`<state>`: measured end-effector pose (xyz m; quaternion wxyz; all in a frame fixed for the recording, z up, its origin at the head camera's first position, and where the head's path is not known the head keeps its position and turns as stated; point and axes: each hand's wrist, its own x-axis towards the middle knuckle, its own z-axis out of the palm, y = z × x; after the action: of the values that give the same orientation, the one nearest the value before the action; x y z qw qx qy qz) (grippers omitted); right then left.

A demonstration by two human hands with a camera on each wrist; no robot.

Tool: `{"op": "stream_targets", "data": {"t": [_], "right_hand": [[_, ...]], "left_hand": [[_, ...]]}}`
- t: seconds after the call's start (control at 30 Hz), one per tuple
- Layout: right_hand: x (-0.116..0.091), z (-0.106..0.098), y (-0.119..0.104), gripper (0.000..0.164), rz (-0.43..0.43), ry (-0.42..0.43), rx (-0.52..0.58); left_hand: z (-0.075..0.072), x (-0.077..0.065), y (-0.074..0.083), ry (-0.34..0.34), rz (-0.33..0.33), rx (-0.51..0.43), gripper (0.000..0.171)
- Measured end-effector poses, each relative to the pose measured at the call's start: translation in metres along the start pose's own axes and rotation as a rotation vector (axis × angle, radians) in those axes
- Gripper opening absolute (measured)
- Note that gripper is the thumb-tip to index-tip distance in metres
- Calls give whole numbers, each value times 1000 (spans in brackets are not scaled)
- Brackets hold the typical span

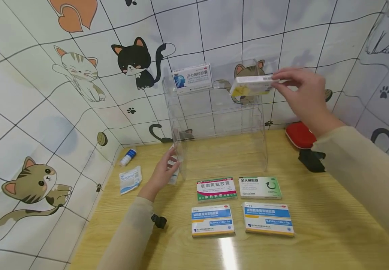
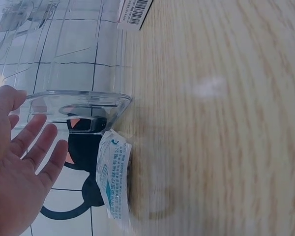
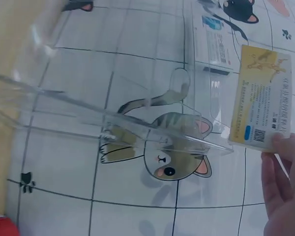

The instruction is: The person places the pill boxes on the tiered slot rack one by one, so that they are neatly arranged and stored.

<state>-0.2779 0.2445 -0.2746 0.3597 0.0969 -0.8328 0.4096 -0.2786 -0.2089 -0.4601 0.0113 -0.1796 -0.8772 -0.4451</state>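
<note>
Box point(image 1: 251, 86), apparently pinched; right hand point(image 1: 301, 92) raised.

White glare on the tabletop point(image 1: 316, 210)

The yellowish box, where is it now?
In the head view, the right hand pinches the yellowish box at the upper right of the clear rack, right of the box with the blue picture.

Red case point(image 1: 300, 135) at 3 o'clock in head view, on wood-grain table point(image 1: 316, 227) nr wall point(image 1: 221, 22). Small blue-&-white bottle point(image 1: 127, 157) btwn 8 & 9; "Surgical" pkt point(image 1: 130, 180) just below, at 8; 2nd pkt point(image 2: 114, 177) at 7. Grid-lined wall across 12 w/ cartoon cats point(image 1: 133, 58), paw prints point(image 1: 131, 110), orange heart point(image 1: 86, 13) approx 10:30.
</note>
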Motion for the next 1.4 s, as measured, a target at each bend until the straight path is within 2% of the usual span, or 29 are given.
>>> {"op": "stream_targets", "data": {"t": [0.17, 0.27, 0.4, 0.53, 0.67, 0.8, 1.13, 1.27, 1.4], "right_hand": [[45, 22, -12, 25, 39, 87, 48], [65, 31, -17, 24, 39, 110, 53], [82, 40, -19, 24, 67, 55, 39], [89, 45, -18, 27, 79, -29, -18], [95, 48, -20, 29, 81, -68, -61], [98, 54, -19, 29, 91, -111, -96], [90, 64, 2, 32, 85, -229, -182], [81, 63, 6, 34, 77, -200, -130], [55, 59, 7, 34, 96, -121, -42]], "left_hand": [[-4, -2, 1, -19, 2, 0, 62], [-4, -2, 1, -24, -2, 1, 63], [-2, -1, 1, -18, -6, 5, 64], [0, 0, 1, -21, 5, 11, 63], [-1, 1, -2, -5, 9, 18, 62], [-3, 2, -1, 1, 9, 12, 62], [1, 2, 0, -15, 9, 13, 64], [1, 2, -2, -11, 15, 12, 63], [-2, 2, -2, -3, 26, 8, 63]]}}
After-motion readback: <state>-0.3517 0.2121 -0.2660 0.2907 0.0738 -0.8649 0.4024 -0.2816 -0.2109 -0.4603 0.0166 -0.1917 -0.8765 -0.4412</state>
